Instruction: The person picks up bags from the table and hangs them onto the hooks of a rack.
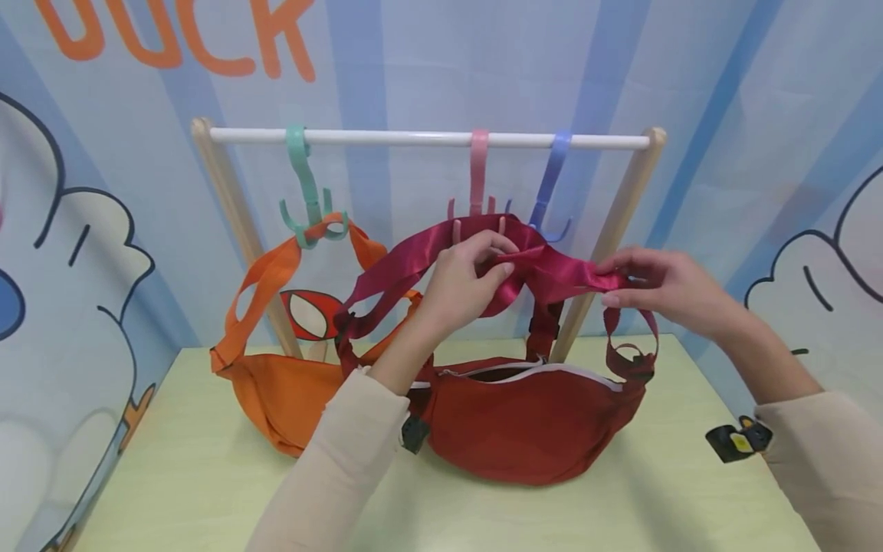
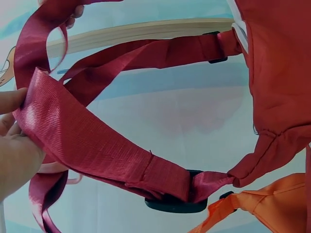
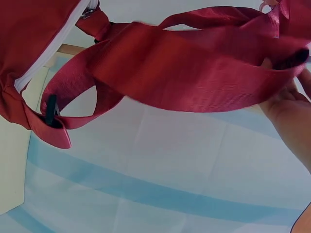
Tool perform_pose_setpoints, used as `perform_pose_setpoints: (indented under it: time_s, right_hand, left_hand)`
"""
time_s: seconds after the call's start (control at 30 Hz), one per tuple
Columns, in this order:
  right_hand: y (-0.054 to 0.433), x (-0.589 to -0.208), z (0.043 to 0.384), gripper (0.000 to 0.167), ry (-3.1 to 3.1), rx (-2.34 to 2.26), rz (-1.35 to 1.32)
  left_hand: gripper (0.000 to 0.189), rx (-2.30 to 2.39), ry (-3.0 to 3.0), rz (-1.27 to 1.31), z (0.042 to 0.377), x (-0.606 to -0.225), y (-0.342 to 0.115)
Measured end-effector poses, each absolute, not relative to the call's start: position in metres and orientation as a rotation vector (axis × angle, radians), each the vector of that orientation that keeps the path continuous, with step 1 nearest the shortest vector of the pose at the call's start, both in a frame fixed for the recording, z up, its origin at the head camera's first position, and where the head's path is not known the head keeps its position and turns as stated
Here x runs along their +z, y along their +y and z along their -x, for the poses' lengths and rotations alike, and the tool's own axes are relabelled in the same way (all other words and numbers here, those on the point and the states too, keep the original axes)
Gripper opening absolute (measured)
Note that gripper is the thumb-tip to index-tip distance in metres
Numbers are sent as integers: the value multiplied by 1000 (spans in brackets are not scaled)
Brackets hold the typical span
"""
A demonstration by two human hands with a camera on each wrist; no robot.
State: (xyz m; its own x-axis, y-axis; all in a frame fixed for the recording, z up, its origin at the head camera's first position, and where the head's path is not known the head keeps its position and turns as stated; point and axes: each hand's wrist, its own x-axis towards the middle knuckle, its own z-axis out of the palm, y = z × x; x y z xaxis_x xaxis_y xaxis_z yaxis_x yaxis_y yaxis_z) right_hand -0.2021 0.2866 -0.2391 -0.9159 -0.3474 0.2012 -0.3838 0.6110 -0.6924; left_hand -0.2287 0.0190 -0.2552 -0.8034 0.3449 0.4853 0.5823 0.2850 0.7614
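A dark red waist bag (image 1: 534, 425) with a white zip (image 1: 579, 372), partly unzipped, hangs low at the rack. Its crimson strap (image 1: 428, 249) passes behind the prongs of a pink hook (image 1: 478, 172). My left hand (image 1: 469, 280) pinches the strap just below those prongs; the left wrist view shows the fingers at a fold of the webbing (image 2: 97, 141). Farther right, my right hand (image 1: 662, 291) grips another stretch of strap between thumb and fingers, drawn out sideways. A black buckle (image 1: 415, 432) dangles at the bag's left side.
An orange bag (image 1: 283, 395) hangs by its strap from a green hook (image 1: 301, 169) on the left. Beside the pink hook, a blue hook (image 1: 552, 180) shares the white rail (image 1: 400, 138). Wooden posts (image 1: 624, 199) hold the rail above a pale table (image 1: 172, 460).
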Motion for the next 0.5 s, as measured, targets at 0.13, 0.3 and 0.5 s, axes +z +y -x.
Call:
perform_pose_setpoints:
  time_s: [0.13, 0.3, 0.5]
  right_hand:
    - [286, -240, 202, 30, -2789, 1179, -632]
    - [284, -240, 201, 37, -2807, 1153, -631]
    - [280, -240, 200, 46, -2809, 1060, -671]
  left_hand:
    - [17, -1495, -2332, 852, 228, -251, 21]
    - [16, -1473, -2334, 834, 229, -249, 22]
    - [16, -1477, -2342, 816, 229, -248, 22]
